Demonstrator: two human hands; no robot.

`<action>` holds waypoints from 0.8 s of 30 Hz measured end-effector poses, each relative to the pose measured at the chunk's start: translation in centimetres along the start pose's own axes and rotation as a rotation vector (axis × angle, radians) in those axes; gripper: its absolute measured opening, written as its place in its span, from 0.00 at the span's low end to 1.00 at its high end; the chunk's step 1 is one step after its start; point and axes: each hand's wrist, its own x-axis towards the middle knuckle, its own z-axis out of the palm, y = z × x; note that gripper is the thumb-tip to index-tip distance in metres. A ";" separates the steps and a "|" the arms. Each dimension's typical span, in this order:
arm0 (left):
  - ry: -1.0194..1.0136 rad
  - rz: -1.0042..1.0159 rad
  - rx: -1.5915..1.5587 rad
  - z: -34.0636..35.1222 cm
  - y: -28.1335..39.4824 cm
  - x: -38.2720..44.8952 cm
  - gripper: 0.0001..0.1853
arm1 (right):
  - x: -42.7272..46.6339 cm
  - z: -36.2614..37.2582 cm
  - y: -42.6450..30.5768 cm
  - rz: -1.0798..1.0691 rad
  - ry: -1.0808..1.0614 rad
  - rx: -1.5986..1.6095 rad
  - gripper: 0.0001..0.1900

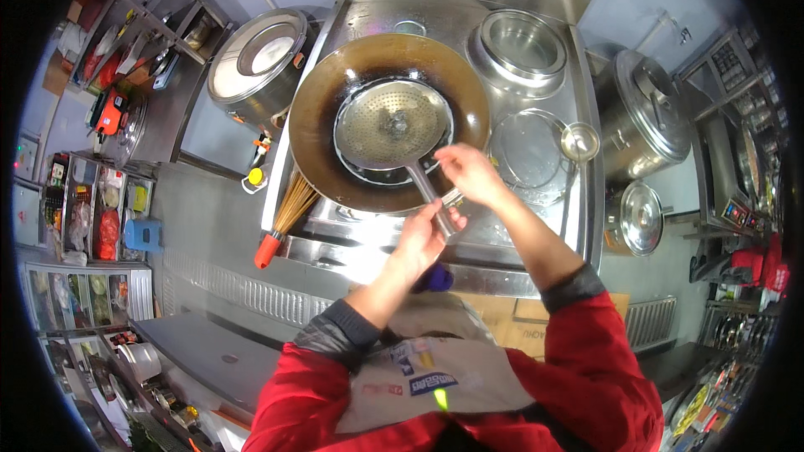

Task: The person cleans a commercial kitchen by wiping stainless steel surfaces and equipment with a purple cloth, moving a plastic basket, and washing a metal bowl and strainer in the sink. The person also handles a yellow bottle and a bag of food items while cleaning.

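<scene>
My left hand (422, 237) grips the metal handle of a perforated skimmer (392, 122). The skimmer's round bowl lies face up over the middle of a large brown-rimmed wok (317, 100), its handle slanting across the near rim toward me. Beyond that handle, to the right, my right hand (472, 174) hovers over the wok's near right edge. Its fingers are loosely bent and slightly apart, with nothing visible between them. The skimmer hides much of the wok's dark centre, where some liquid appears to shine around it.
A bamboo wok brush (292, 204) with a red end leans left of the wok. On the steel range (502, 226) rest a ladle (579, 141) and, behind it, a round metal pot (524, 44). Large stockpots stand left (257, 56) and right (647, 113). A yellow-capped bottle (255, 178) is at left.
</scene>
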 end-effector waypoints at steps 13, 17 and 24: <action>0.241 -0.151 0.629 -5.1 20.1 -12.7 0.15 | 18.8 14.4 3.1 0.200 -0.748 -0.819 0.25; 0.177 -0.233 0.702 -6.8 23.8 -12.5 0.13 | 17.7 11.5 1.5 0.032 -0.473 -0.985 0.15; 0.114 -0.306 0.827 -8.5 27.2 -11.0 0.14 | 13.4 8.3 3.5 0.071 -0.076 -1.074 0.09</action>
